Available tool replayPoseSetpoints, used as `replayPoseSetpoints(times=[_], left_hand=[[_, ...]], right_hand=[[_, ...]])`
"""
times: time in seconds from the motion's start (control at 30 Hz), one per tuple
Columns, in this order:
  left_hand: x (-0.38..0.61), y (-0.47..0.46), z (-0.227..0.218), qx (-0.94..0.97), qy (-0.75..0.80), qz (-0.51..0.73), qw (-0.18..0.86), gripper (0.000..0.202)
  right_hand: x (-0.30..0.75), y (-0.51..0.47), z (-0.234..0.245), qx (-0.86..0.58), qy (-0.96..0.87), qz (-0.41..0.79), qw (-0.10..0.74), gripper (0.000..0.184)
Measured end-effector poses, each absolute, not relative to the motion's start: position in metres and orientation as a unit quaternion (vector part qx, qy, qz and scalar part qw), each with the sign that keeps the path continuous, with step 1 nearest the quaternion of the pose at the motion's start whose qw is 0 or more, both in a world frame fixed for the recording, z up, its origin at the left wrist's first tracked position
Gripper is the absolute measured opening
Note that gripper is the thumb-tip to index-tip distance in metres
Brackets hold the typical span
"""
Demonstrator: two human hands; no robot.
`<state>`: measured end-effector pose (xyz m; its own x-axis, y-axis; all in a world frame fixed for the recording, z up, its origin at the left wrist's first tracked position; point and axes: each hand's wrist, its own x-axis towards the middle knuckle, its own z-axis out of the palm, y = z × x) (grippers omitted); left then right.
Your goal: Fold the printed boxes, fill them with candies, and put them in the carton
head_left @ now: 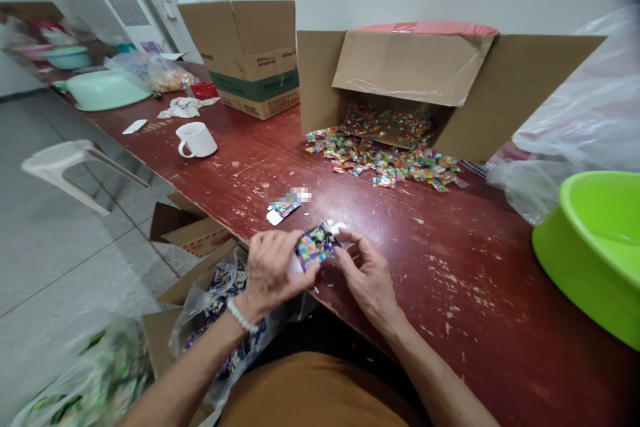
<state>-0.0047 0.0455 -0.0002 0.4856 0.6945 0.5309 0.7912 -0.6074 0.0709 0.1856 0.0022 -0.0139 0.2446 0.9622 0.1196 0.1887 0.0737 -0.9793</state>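
Note:
A small printed carton (317,245), dark purple with bright colours and a white flap, is between my two hands at the table's near edge. My left hand (275,263) is closed around its left end. My right hand (365,270) pinches the flap end between thumb and fingers. Just beyond lies another small carton (285,205) with a white flap, partly blurred. Farther back, many small wrapped candies (390,163) spill from a cardboard box (410,67) lying on its side. What is inside the held carton is hidden.
A white mug (196,140) stands left on the red table (450,247); a bright green basin (590,247) sits at right. Behind the mug is another cardboard box (250,60). Below left are an open bag of dark cartons (220,307), a green-filled bag (95,373) and a white stool (65,157).

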Motion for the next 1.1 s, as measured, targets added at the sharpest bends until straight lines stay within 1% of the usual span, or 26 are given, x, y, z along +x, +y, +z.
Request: replayPoseSetpoints(times=[0.07, 0.13, 0.2, 0.27, 0.33, 0.4, 0.47, 0.53, 0.6, 0.67, 0.73, 0.8, 0.97, 1.03, 1.1], left_hand=[[-0.001, 0.025, -0.004, -0.866, -0.411, -0.267, 0.098, 0.047], [0.001, 0.014, -0.009, -0.871, -0.399, -0.265, 0.112, 0.044], [0.003, 0.009, -0.013, -0.875, -0.392, -0.258, 0.119, 0.041], [0.005, 0.008, -0.016, -0.877, -0.393, -0.251, 0.114, 0.041], [0.006, 0.007, -0.017, -0.874, -0.419, -0.233, 0.079, 0.042], [0.006, 0.007, -0.016, -0.855, -0.473, -0.212, -0.012, 0.041], [0.005, 0.010, -0.015, -0.816, -0.519, -0.198, -0.160, 0.037], [0.002, 0.015, -0.013, -0.762, -0.529, -0.199, -0.316, 0.032], [0.000, 0.021, -0.012, -0.700, -0.525, -0.204, -0.440, 0.031], [0.000, 0.025, -0.011, -0.633, -0.523, -0.209, -0.530, 0.032], [0.001, 0.023, -0.010, -0.579, -0.518, -0.215, -0.591, 0.033], [0.003, 0.016, -0.009, -0.555, -0.512, -0.230, -0.614, 0.031], [0.004, -0.007, -0.013, -0.588, -0.497, -0.264, -0.580, 0.023], [0.001, -0.012, -0.012, -0.557, -0.467, -0.248, -0.640, 0.023], [-0.004, -0.012, -0.007, -0.505, -0.413, -0.199, -0.731, 0.032]], right_hand=[[0.189, 0.002, -0.014, -0.594, -0.523, 0.375, 0.483, 0.026], [0.190, 0.001, -0.019, -0.586, -0.515, 0.442, 0.443, 0.022], [0.189, 0.000, -0.026, -0.578, -0.505, 0.490, 0.414, 0.023], [0.189, -0.001, -0.032, -0.597, -0.523, 0.452, 0.407, 0.028], [0.190, 0.000, -0.034, -0.627, -0.559, 0.366, 0.400, 0.030], [0.192, 0.001, -0.033, -0.641, -0.597, 0.315, 0.365, 0.028], [0.193, 0.001, -0.030, -0.644, -0.629, 0.305, 0.312, 0.026], [0.192, 0.000, -0.027, -0.648, -0.643, 0.298, 0.277, 0.026], [0.191, -0.003, -0.024, -0.652, -0.645, 0.294, 0.269, 0.028], [0.189, -0.007, -0.023, -0.652, -0.644, 0.293, 0.274, 0.030], [0.188, -0.009, -0.023, -0.646, -0.647, 0.296, 0.276, 0.030], [0.189, -0.010, -0.024, -0.641, -0.647, 0.304, 0.280, 0.026], [0.192, -0.011, -0.027, -0.579, -0.634, 0.385, 0.339, 0.013], [0.190, -0.013, -0.024, -0.537, -0.639, 0.430, 0.345, 0.012], [0.188, -0.017, -0.016, -0.498, -0.648, 0.461, 0.346, 0.012]])
